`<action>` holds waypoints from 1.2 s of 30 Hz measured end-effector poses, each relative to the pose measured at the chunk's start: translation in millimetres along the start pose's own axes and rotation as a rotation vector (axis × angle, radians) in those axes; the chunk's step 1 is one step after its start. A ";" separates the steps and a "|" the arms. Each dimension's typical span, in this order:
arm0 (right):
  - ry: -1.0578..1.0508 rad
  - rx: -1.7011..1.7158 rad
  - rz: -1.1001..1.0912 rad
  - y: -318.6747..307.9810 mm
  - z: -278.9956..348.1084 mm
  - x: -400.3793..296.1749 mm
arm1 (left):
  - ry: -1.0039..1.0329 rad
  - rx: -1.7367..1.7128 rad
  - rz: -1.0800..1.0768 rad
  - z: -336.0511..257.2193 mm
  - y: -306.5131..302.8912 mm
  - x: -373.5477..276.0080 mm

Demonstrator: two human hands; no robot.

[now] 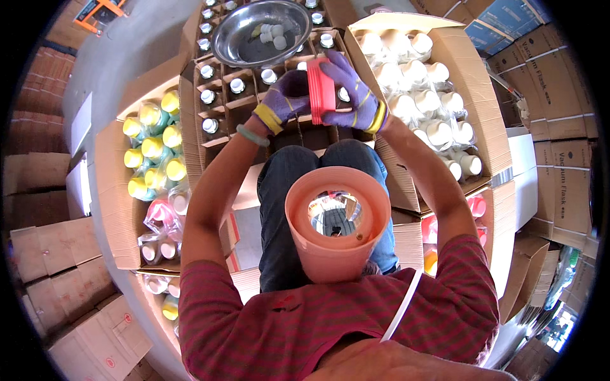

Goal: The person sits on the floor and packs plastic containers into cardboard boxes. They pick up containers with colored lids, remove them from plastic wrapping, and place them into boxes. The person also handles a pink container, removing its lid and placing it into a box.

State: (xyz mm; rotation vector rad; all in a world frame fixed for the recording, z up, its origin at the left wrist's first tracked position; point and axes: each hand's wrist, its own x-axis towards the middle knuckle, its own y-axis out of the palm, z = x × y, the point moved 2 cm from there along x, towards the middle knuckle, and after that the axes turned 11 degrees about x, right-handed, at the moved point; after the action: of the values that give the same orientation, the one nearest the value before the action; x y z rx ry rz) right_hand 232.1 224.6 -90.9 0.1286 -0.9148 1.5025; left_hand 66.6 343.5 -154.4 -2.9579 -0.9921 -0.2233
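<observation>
My left hand (288, 97) and my right hand (355, 90), both in purple work gloves with yellow cuffs, hold a pinkish-red ribbed plastic ring or cap (323, 93) between them. My right fingers span its top and bottom edges. Those of my left hand are partly in shadow against its left side. A pink plastic flask casing (317, 264) is in my lap, its wide end facing up. Inside it shows a mirrored, rounded glass surface (335, 213). Beyond my knees is a divided carton (228, 112) with several white-topped items (237, 85) in its cells.
A steel bowl (224, 45) with small white plastic pieces (272, 35) rests on the divided carton. At right, a carton (486, 114) holds bagged white-capped flasks (426, 101); at left, another (112, 190) holds yellow-capped ones (152, 146). Stacked cartons (567, 190) line the right side.
</observation>
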 end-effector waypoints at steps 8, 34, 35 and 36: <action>0.995 1.083 -0.290 -18.4 67.2 51.3 | 0.341 0.625 -0.023 -162.8 25.5 -54.3; -0.075 0.238 0.500 -47.5 212.1 -0.3 | 0.329 0.103 -0.016 -143.0 38.0 -149.9; -0.092 0.245 0.509 -45.9 211.9 -2.1 | 0.268 -0.014 0.074 -139.9 44.8 -151.5; -0.069 0.214 0.534 -43.7 211.6 -3.0 | 0.305 0.137 0.090 -141.0 44.5 -151.5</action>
State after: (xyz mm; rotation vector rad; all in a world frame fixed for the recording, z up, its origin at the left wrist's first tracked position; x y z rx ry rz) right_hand 179.1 90.0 69.7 0.0957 -0.8807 2.1036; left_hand -44.5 209.0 -34.5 -2.7260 -0.7996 -0.5602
